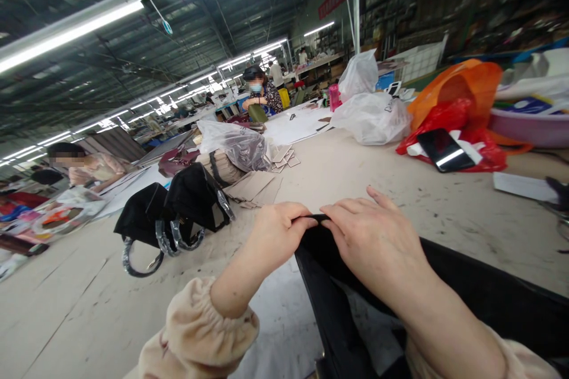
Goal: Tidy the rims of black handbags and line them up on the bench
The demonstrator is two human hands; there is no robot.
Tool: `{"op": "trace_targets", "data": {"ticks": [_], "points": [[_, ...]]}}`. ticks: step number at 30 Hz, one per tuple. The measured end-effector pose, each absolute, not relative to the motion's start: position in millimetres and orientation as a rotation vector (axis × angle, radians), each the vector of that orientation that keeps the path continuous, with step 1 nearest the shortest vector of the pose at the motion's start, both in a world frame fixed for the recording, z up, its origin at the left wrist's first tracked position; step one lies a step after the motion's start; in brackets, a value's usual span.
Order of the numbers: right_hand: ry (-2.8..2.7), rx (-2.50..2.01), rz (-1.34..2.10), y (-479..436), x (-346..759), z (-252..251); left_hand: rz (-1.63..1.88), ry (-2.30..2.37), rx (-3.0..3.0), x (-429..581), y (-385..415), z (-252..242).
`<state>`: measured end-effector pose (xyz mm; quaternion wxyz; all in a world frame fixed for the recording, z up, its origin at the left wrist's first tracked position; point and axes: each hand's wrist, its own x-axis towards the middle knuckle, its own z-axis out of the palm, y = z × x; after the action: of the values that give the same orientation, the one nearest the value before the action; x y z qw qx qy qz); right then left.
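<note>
Both hands pinch the top edge of a black bag piece [484, 275] at its far corner. My left hand [278, 231] is closed, thumb and fingers pressed on the edge. Right beside it, my right hand [373, 234] grips the same edge, its thumb toward the left thumb and one finger sticking up. From there the black material runs toward me and off to the right, partly hidden under my right forearm. White sheet material [284, 320] lies below it. Left of my hands, black handbags [191, 195] with plastic-wrapped handles rest on the table [338, 172].
Beige card pieces [253, 186] and a clear plastic bag [240, 145] lie behind the handbags. On the right are a phone [446, 150] on a red bag, an orange bag [462, 92], a basin [528, 127] and scissors [560, 204]. Co-workers sit farther off.
</note>
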<state>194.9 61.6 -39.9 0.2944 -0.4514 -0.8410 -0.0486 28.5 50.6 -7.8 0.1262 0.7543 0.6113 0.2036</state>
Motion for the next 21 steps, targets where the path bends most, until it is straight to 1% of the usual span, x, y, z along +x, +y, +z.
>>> {"op": "trace_targets", "data": {"ticks": [7, 12, 18, 21], "points": [[-2.205, -1.261, -0.126, 63, 201, -42, 0.528, 1.827, 2.193, 33, 51, -1], [-2.192, -1.266, -0.121, 63, 200, -43, 0.488, 1.701, 2.242, 32, 53, 3], [-2.195, -1.263, -0.136, 59, 199, -40, 0.376, 1.805, 2.313, 37, 56, 3], [-2.196, -1.274, -0.136, 58, 200, -39, 0.389, 1.831, 2.31, 40, 56, 2]]}}
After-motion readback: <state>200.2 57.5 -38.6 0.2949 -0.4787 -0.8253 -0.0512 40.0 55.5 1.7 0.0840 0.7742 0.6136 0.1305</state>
